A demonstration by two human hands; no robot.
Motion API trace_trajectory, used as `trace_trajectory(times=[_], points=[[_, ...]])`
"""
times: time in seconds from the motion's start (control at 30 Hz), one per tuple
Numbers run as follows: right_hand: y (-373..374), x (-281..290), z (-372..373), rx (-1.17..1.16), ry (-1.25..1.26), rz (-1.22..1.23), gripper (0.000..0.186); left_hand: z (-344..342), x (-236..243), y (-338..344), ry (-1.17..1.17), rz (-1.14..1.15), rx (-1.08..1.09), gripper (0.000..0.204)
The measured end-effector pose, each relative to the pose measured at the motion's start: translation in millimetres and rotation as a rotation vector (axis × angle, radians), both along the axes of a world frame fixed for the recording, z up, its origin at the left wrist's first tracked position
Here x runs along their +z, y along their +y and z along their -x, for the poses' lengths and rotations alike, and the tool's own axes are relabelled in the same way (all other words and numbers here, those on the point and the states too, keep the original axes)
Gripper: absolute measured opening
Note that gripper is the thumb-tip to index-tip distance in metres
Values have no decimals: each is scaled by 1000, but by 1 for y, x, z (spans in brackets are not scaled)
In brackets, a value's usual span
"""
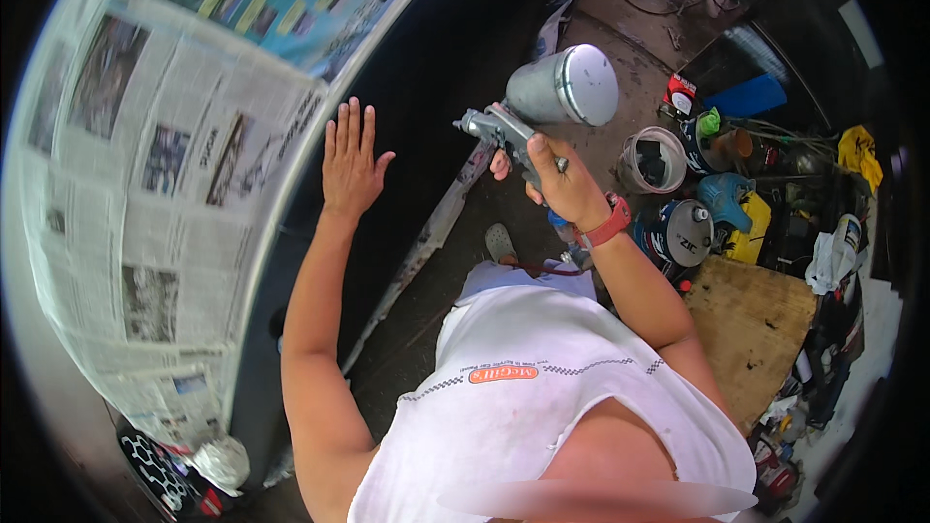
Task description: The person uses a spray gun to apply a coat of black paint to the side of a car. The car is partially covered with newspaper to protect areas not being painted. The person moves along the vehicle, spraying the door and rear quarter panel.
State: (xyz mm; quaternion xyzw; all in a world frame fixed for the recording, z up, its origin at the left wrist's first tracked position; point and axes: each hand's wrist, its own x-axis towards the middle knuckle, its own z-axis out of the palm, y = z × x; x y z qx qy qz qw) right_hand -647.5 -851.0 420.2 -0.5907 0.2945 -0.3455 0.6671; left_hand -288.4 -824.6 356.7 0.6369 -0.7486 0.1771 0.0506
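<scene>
Beside left hand (354,172), printed newspaper (194,218)

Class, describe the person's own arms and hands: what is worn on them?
The left arm and right arm are bare up to the sleeveless white shirt. The left hand is gloveless, its wrist plain; the right hand is gloveless too, with a red watch on its wrist.

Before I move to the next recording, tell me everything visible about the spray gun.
The spray gun looks metallic and silver-grey, with a short nozzle and a large, scuffed cylindrical cup capped by a shiny round lid. The right hand holds it in a closed grip, nozzle aimed left toward the dark panel, lid turned toward the camera. No spray shows.
</scene>
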Motion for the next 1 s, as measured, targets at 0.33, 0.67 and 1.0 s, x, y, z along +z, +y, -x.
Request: trace_trajectory(times=[0.33, 0.67, 1.0], points=[[-114, -28, 45, -94, -52, -9, 59, 69, 2, -155, 4, -19, -36, 89], [-273, -45, 147, -86, -119, -77, 71, 163, 13, -327, -86, -17, 14, 89], [-400, -64, 235, -150, -128, -247, 59, 260, 5, -535, -198, 39, 24, 85]])
